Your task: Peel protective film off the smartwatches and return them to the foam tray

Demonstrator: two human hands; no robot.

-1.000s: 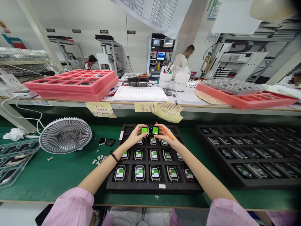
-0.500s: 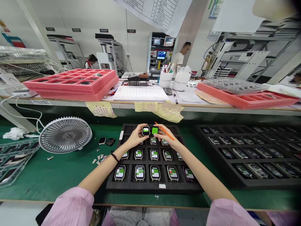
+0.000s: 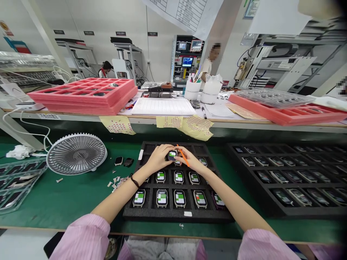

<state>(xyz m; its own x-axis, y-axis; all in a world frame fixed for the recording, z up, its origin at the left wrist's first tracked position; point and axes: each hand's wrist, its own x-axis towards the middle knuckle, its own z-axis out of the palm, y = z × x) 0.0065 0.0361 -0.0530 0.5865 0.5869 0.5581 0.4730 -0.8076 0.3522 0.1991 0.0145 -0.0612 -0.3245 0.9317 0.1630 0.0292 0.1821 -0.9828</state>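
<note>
Over the back half of a black foam tray (image 3: 168, 213), my left hand (image 3: 159, 157) is closed on a smartwatch case (image 3: 172, 155) without a strap, its screen lit and facing me. My right hand (image 3: 191, 159) meets it from the other side, fingertips at the watch's right edge. A thin orange stick (image 3: 183, 156) is held in that right hand, slanting across the fingers. Part of another watch shows just below the fingertips, mostly covered. In the tray's pockets lie several watches with green and white screens, such as one watch (image 3: 179, 198) in the front row.
A second black tray (image 3: 273, 187) of watches lies to the right. On the left stand a round fan (image 3: 77, 153), two loose watch parts (image 3: 123, 161) and small scattered paper bits (image 3: 116, 182). Pink foam trays (image 3: 89, 95) and a pen cup (image 3: 192, 90) occupy the shelf.
The two watches held side by side have come together; only one now shows clearly in the hands, turned slightly. My hands have moved closer together, and the orange stick has shifted left.
</note>
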